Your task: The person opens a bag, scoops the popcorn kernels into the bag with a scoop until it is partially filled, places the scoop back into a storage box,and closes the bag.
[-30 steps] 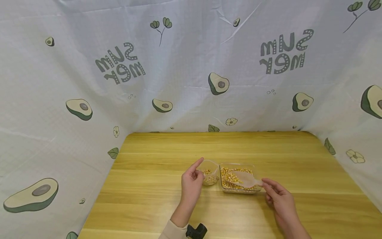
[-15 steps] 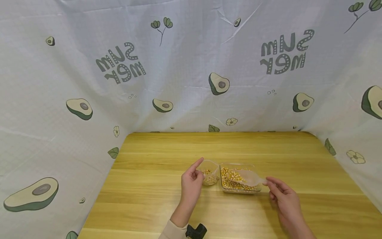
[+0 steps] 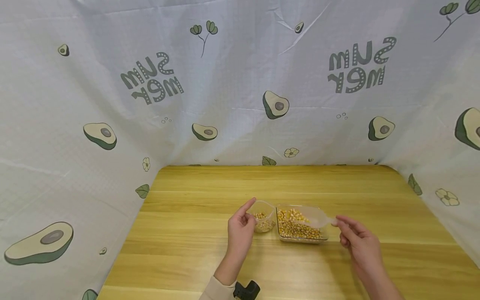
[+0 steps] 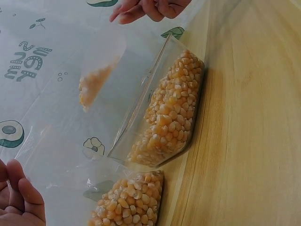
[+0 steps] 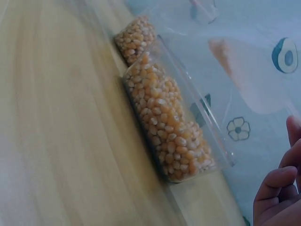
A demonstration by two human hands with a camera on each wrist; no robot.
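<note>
My right hand (image 3: 361, 246) pinches the handle end of a translucent white scoop (image 3: 316, 217) loaded with corn kernels. The scoop is raised above a clear rectangular container (image 3: 302, 240) that holds many more kernels; a gap between them shows in the left wrist view, where the scoop (image 4: 104, 56) tips slightly downward at its front. To the container's left, a clear plastic bag (image 3: 264, 226) stands partly filled with kernels. My left hand (image 3: 240, 233) pinches the bag's open edge between thumb and fingers, index finger stretched along the rim. Bag and container stand side by side.
A wooden table (image 3: 195, 250) carries the bag and the container. Behind and at both sides hangs a white cloth (image 3: 232, 83) printed with avocados. A black device (image 3: 247, 289) is strapped at the left wrist, by a beige sleeve (image 3: 218, 289).
My right hand has lifted the loaded scoop up out of the container's kernels and moved it slightly right and away from me. The left hand and the bag have stayed in place.
</note>
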